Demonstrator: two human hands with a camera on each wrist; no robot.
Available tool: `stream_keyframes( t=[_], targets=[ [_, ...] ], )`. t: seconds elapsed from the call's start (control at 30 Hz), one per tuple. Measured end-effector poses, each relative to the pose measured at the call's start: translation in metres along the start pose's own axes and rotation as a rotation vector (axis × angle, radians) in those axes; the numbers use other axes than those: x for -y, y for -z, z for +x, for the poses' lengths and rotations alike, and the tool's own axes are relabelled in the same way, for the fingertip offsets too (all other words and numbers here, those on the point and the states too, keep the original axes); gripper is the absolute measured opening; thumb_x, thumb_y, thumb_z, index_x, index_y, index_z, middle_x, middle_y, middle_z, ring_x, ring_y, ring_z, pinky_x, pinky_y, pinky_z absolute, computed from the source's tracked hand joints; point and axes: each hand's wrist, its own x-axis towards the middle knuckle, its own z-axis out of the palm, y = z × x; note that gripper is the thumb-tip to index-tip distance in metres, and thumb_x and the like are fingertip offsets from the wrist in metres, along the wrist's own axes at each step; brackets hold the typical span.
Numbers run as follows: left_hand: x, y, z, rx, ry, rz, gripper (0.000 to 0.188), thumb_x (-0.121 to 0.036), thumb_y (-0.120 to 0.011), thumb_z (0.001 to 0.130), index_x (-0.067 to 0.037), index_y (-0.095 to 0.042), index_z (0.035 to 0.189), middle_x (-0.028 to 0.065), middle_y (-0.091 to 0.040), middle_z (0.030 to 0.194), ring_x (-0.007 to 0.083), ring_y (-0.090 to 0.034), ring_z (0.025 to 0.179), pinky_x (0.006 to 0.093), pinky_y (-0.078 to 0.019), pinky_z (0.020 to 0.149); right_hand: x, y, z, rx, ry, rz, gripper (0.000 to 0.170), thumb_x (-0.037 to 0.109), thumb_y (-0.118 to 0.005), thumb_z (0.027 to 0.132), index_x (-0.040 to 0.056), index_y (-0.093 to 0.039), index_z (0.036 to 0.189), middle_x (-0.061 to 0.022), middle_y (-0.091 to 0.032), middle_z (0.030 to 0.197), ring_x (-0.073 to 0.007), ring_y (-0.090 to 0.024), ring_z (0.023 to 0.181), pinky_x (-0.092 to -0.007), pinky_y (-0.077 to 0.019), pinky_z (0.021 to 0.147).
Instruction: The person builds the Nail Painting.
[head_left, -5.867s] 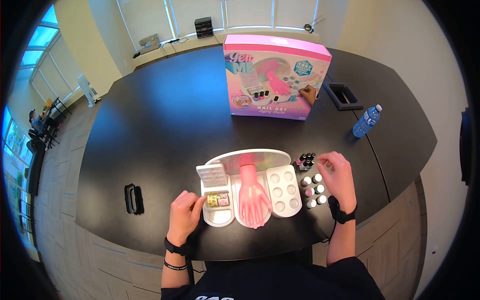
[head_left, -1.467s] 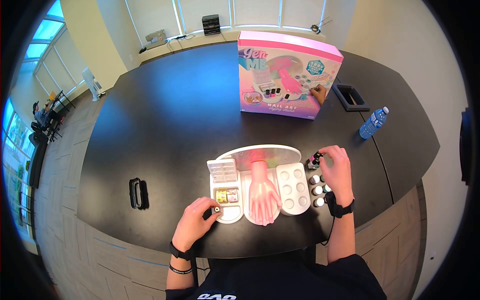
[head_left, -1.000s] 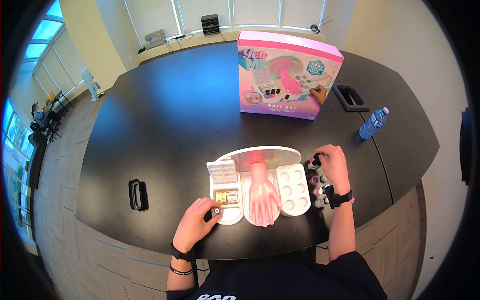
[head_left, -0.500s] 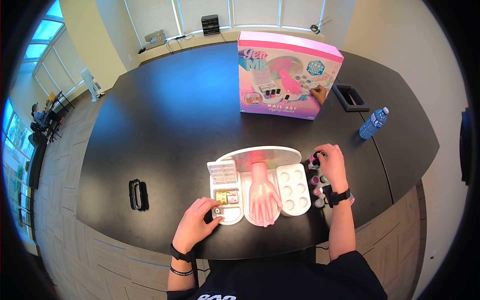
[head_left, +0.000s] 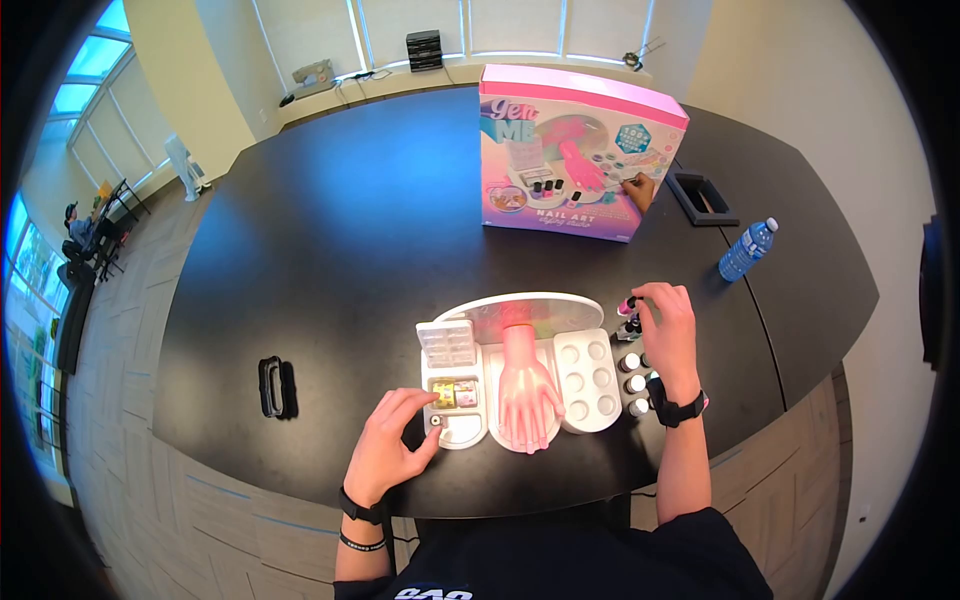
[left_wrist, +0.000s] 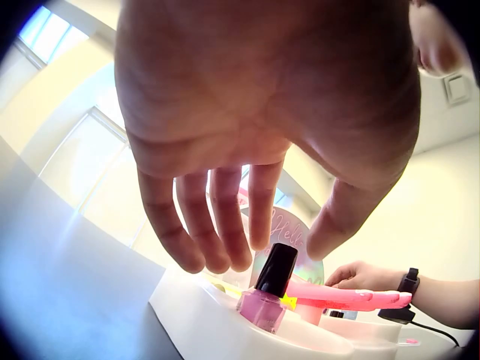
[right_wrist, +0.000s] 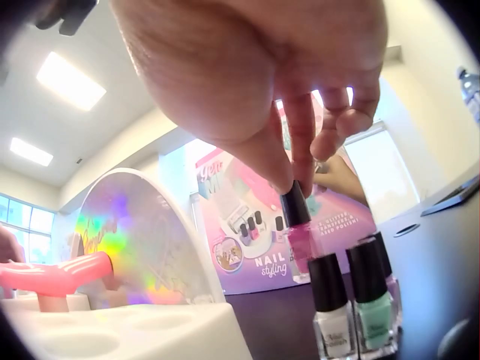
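My left hand (head_left: pixel 385 445) is spread at the left front of a white nail-art station (head_left: pixel 602 422), thumb and fingers apart around a light pink nail polish bottle (left_wrist: pixel 262 309). That black-capped bottle tilts in the front left compartment, and the fingers stand off from it. Beyond the station's right side, my right hand (head_left: pixel 672 335) pinches the black cap of a bright pink nail polish bottle (right_wrist: pixel 301 246) between thumb and finger. White and mint polish bottles (right_wrist: pixel 373 324) stand just below it. A pink model hand (head_left: pixel 525 390) lies in the station's middle.
Patterned tape rolls (head_left: pixel 455 393) sit in the left compartment. White-lidded jars (head_left: pixel 635 383) stand right of the station. Behind are a large pink box (head_left: pixel 560 150), a water bottle (head_left: pixel 748 250) and a table recess (head_left: pixel 703 198); a black frame-like object (head_left: pixel 271 387) lies left.
My left hand has let go of the light pink bottle in the front left compartment, and its fingers have spread. My right hand has drawn the bright pink bottle slightly away from the others.
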Motion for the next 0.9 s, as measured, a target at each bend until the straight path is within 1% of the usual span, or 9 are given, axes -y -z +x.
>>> stream_keyframes(
  t=[0.2, 0.33, 0.4, 0.47, 0.53, 0.6, 0.63, 0.7, 0.9],
  targets=[
    [-0.001, 0.001, -0.001, -0.057, -0.036, -0.002, 0.039, 0.0, -0.074, 0.083, 0.0, -0.072, 0.122, 0.0189, -0.072, 0.121, 0.0398, -0.069, 0.114, 0.0453, -0.0559, 0.101, 0.036, 0.013, -0.008, -0.041, 0.06, 0.071, 0.016, -0.004, -0.074, 0.092, 0.003, -0.076, 0.107, -0.0097, -0.077, 0.11, -0.0337, -0.066, 0.103, -0.0433, -0.0551, 0.089],
    [-0.003, 0.001, -0.001, -0.087, -0.064, 0.003, 0.039, 0.001, -0.073, 0.082, 0.0, -0.073, 0.121, 0.0186, -0.072, 0.119, 0.0397, -0.069, 0.114, 0.046, -0.056, 0.1, 0.059, 0.02, -0.015, -0.037, 0.081, 0.136, 0.018, -0.005, -0.076, 0.09, 0.0029, -0.076, 0.107, -0.0102, -0.077, 0.109, -0.0335, -0.067, 0.101, -0.0424, -0.0556, 0.087],
    [-0.004, 0.0, -0.001, -0.116, -0.086, 0.011, 0.038, 0.001, -0.074, 0.082, -0.001, -0.073, 0.12, 0.0183, -0.072, 0.118, 0.0394, -0.069, 0.113, 0.0463, -0.0561, 0.1, 0.069, 0.022, -0.018, -0.036, 0.133, 0.192, 0.021, -0.006, -0.078, 0.088, 0.0031, -0.077, 0.107, -0.0105, -0.078, 0.108, -0.033, -0.068, 0.099, -0.0422, -0.0555, 0.086],
    [-0.007, -0.001, -0.001, -0.129, -0.116, 0.013, 0.038, 0.001, -0.075, 0.081, -0.001, -0.074, 0.119, 0.018, -0.073, 0.118, 0.0392, -0.069, 0.113, 0.0465, -0.0562, 0.1, 0.079, 0.022, -0.022, -0.03, 0.14, 0.211, 0.022, -0.006, -0.078, 0.087, 0.0038, -0.077, 0.107, -0.0103, -0.078, 0.108, -0.0328, -0.068, 0.099, -0.0423, -0.0552, 0.086],
    [-0.011, -0.002, 0.001, -0.143, -0.146, 0.014, 0.038, 0.001, -0.076, 0.081, -0.001, -0.074, 0.119, 0.0177, -0.073, 0.118, 0.039, -0.069, 0.112, 0.0468, -0.0564, 0.1, 0.091, 0.023, -0.027, 0.015, 0.169, 0.267, 0.021, -0.006, -0.079, 0.088, 0.0041, -0.077, 0.107, -0.0097, -0.078, 0.107, -0.0326, -0.068, 0.099, -0.0424, -0.0549, 0.086],
    [-0.017, -0.003, 0.003, -0.175, -0.182, 0.028, 0.035, 0.002, -0.078, 0.081, -0.002, -0.075, 0.116, 0.0155, -0.074, 0.118, 0.0371, -0.07, 0.112, 0.0465, -0.0569, 0.099, 0.101, 0.021, -0.033, 0.047, 0.144, 0.296, 0.021, -0.004, -0.079, 0.088, 0.0043, -0.077, 0.106, -0.0093, -0.077, 0.107, -0.0324, -0.068, 0.099, -0.0425, -0.0547, 0.087],
    [-0.018, -0.005, 0.004, -0.175, -0.182, 0.028, 0.035, 0.002, -0.078, 0.081, -0.002, -0.075, 0.116, 0.0155, -0.074, 0.118, 0.0371, -0.07, 0.112, 0.0465, -0.0569, 0.099, 0.105, 0.019, -0.035, 0.066, 0.175, 0.329, 0.02, -0.004, -0.08, 0.088, 0.0043, -0.077, 0.106, -0.0093, -0.077, 0.107, -0.0322, -0.068, 0.099, -0.0423, -0.0546, 0.087],
    [-0.019, -0.009, 0.006, -0.202, -0.229, 0.06, 0.031, 0.0, -0.081, 0.084, -0.004, -0.078, 0.114, 0.0104, -0.076, 0.118, 0.034, -0.07, 0.112, 0.0442, -0.0585, 0.097, 0.112, 0.016, -0.039, 0.1, 0.225, 0.374, 0.021, -0.002, -0.08, 0.088, 0.0047, -0.078, 0.107, -0.0092, -0.077, 0.107, -0.0314, -0.068, 0.099, -0.0412, -0.0546, 0.087],
    [-0.03, -0.018, 0.012, -0.185, -0.263, 0.07, 0.034, -0.002, -0.086, 0.084, -0.005, -0.079, 0.118, 0.009, -0.077, 0.12, 0.033, -0.071, 0.115, 0.0442, -0.0582, 0.1, 0.13, 0.004, -0.051, 0.167, 0.26, 0.463, 0.023, -0.001, -0.08, 0.088, 0.0048, -0.079, 0.11, -0.0078, -0.077, 0.108, -0.0285, -0.067, 0.094, -0.04, -0.0551, 0.086]
  ],
)
